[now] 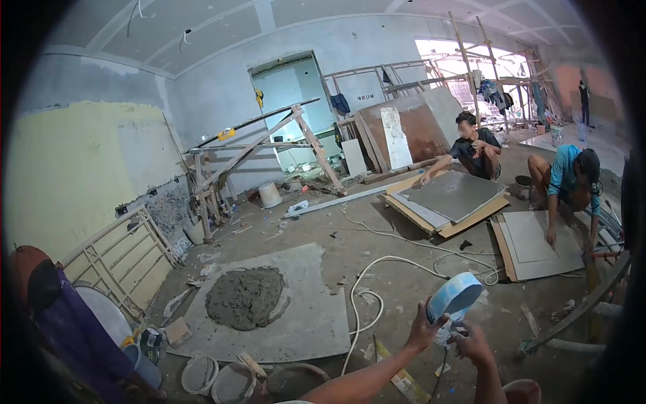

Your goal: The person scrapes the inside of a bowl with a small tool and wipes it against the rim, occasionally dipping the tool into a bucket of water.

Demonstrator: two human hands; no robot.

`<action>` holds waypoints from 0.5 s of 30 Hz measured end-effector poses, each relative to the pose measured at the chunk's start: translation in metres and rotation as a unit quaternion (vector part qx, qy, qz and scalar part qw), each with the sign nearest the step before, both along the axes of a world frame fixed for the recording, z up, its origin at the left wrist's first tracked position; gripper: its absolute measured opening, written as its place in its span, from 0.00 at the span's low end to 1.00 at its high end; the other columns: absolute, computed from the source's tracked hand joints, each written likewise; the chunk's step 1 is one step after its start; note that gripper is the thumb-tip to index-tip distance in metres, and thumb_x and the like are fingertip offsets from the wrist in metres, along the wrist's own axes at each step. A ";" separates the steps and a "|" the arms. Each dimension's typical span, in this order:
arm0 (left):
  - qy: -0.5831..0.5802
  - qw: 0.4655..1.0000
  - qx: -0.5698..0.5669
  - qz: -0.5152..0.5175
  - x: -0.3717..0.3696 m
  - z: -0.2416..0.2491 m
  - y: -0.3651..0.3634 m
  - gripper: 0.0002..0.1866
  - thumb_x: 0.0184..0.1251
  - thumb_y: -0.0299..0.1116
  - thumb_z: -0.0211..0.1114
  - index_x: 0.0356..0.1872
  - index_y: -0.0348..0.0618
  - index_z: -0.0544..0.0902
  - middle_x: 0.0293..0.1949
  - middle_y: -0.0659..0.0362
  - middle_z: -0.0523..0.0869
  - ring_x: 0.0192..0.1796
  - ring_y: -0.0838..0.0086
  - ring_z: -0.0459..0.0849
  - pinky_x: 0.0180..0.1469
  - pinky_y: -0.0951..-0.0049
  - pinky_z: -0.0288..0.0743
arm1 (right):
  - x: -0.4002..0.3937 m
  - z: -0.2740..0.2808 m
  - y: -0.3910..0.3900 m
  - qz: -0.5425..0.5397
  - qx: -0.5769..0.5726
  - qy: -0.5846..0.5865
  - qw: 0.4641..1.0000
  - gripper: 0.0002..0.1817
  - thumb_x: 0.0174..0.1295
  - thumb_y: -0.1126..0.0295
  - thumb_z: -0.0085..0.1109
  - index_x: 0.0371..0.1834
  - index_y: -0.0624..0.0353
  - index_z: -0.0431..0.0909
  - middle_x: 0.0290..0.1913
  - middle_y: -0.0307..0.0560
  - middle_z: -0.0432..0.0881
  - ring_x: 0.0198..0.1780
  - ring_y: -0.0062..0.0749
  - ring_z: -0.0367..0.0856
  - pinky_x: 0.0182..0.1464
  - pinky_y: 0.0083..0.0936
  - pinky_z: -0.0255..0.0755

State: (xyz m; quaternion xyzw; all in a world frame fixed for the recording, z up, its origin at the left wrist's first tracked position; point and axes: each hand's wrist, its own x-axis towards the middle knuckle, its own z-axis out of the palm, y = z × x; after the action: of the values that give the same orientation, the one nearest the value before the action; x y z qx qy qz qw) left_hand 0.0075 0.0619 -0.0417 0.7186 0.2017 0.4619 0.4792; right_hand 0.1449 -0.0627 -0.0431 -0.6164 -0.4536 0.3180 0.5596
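Note:
My left hand (422,331) is closed on the lower left edge of a round, shallow blue-and-white thing (453,296), held up tilted over the floor. Its broad face is pale blue and its side band a stronger blue. Just below and to the right, my right hand (473,345) has its fingers bent and pressed together beside a crumpled whitish piece (445,331) under the round thing. I cannot tell what those fingers pinch. A thin dark cord (439,377) runs down beneath my hands, and a yellowish strip (402,374) lies on the floor to their left.
A mound of wet mortar (245,296) sits on a grey board (316,320). Buckets (200,374) stand at the lower left. A white cable (377,259) loops over the floor. Two people (476,145) (572,178) squat by stacked large tiles (464,195) (545,242).

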 end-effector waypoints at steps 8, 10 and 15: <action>0.024 0.997 0.058 0.039 -0.005 -0.001 -0.005 0.43 0.63 0.51 0.72 0.69 0.38 0.59 0.58 0.45 0.75 0.59 0.63 0.78 0.60 0.64 0.71 | -0.008 0.023 -0.004 -0.015 -0.059 0.033 0.998 0.21 0.62 0.74 0.58 0.58 0.70 0.74 0.31 0.50 0.85 0.17 0.26 0.78 0.16 0.26 0.68; -0.018 0.999 0.042 -0.005 -0.003 -0.007 0.000 0.41 0.66 0.51 0.68 0.69 0.39 0.58 0.61 0.51 0.70 0.62 0.67 0.72 0.64 0.64 0.68 | -0.011 0.015 0.000 0.027 -0.029 0.044 0.998 0.21 0.63 0.75 0.57 0.58 0.70 0.73 0.31 0.51 0.85 0.17 0.25 0.76 0.17 0.24 0.68; -0.052 0.998 0.007 0.042 0.001 -0.016 0.013 0.44 0.63 0.51 0.71 0.70 0.39 0.57 0.60 0.46 0.73 0.60 0.61 0.77 0.61 0.62 0.71 | -0.010 0.031 -0.009 0.053 -0.023 0.144 0.988 0.19 0.64 0.75 0.56 0.57 0.70 0.72 0.31 0.52 0.84 0.18 0.25 0.75 0.17 0.23 0.68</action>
State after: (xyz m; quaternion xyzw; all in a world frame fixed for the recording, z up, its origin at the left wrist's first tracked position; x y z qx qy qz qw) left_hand 0.0080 0.0748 -0.0577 0.6876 0.2032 0.5199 0.4644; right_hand 0.1350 -0.0716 -0.0122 -0.5520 -0.3925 0.4432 0.5872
